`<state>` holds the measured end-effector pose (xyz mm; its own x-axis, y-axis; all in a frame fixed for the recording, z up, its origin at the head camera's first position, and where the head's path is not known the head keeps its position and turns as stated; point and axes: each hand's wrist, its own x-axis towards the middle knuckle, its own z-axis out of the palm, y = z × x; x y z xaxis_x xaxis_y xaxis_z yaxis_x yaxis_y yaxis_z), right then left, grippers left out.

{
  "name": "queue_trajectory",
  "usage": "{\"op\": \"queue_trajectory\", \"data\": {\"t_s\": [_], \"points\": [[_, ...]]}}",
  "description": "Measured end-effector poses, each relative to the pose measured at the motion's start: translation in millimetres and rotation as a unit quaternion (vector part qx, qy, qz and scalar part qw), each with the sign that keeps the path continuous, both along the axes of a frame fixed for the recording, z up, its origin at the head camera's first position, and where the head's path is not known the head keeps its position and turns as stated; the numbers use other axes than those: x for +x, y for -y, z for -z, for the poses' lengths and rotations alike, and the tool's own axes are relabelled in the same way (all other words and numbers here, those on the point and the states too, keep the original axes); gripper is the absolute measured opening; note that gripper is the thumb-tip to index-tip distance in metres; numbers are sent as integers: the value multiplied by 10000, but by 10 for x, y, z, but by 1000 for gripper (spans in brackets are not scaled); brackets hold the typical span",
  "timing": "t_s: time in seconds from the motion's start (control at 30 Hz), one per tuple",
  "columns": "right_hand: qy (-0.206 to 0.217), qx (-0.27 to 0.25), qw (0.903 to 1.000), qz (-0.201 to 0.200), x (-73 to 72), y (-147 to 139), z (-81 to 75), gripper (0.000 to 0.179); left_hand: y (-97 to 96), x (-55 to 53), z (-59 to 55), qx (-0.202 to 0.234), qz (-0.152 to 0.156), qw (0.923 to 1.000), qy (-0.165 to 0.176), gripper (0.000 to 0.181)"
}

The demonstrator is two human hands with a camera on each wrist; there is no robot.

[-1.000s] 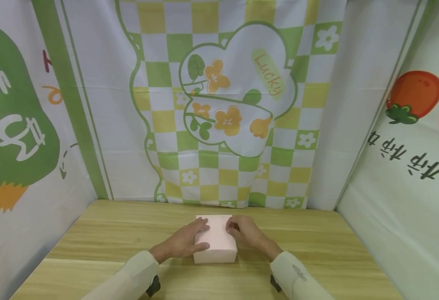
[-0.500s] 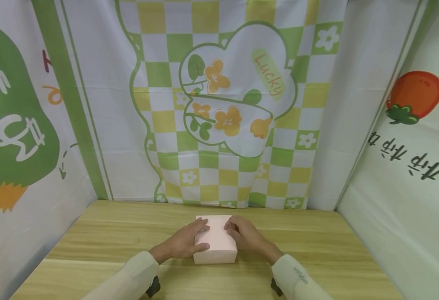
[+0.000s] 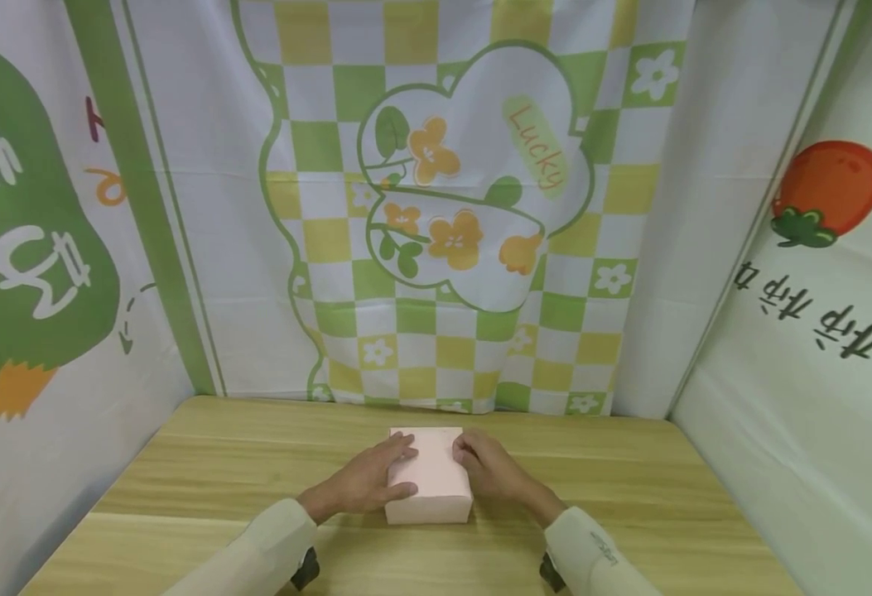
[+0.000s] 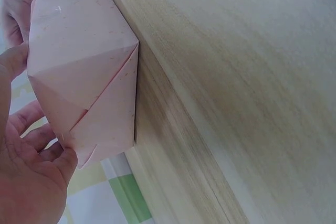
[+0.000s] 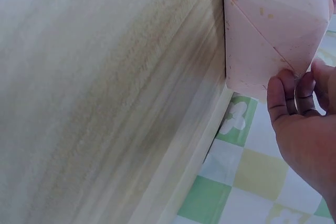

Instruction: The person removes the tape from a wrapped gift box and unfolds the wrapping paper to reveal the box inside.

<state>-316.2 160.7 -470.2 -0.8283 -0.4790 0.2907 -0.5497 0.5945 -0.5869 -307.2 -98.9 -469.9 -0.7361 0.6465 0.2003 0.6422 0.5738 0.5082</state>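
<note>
A box wrapped in pale pink paper [image 3: 436, 472] sits on the wooden table in the head view. My left hand [image 3: 368, 476] rests over its left side, fingers spread on the top and thumb near the front edge. Diagonal paper folds cross the end of the wrapped box [image 4: 100, 98] beside that hand in the left wrist view. At the opposite side my right hand [image 3: 491, 468] has its fingers curled, thumb and fingertips pinching at the top edge. The right wrist view shows the right hand's fingers [image 5: 286, 93] against a folded end; the fingertips partly hide the edge there.
The wooden table [image 3: 257, 463] reaches back to a checked green and yellow cloth [image 3: 436, 348]. Printed white cloth walls [image 3: 801, 414] stand on both sides. Dark bands [image 3: 305, 569] show under the light sleeves [image 3: 264, 542].
The right hand's fingers open a little over the top edge, then curl in more tightly, and the hand shifts slightly right. The left hand and the box stay in place.
</note>
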Motion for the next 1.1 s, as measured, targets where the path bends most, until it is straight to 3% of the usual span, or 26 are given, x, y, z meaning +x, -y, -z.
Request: {"op": "queue_trajectory", "data": {"t_s": [0.33, 0.77, 1.1], "points": [[831, -700, 9941, -22, 41, -75, 29, 16, -12, 22, -20, 73, -43, 9999, 75, 75], [830, -1192, 9894, 83, 91, -95, 32, 14, -9, 15, -10, -22, -86, 10000, -37, 74], [1272, -1446, 9813, 25, 102, -138, 41, 15, -10, 8, -5, -18, -78, 10000, -44, 75]]}}
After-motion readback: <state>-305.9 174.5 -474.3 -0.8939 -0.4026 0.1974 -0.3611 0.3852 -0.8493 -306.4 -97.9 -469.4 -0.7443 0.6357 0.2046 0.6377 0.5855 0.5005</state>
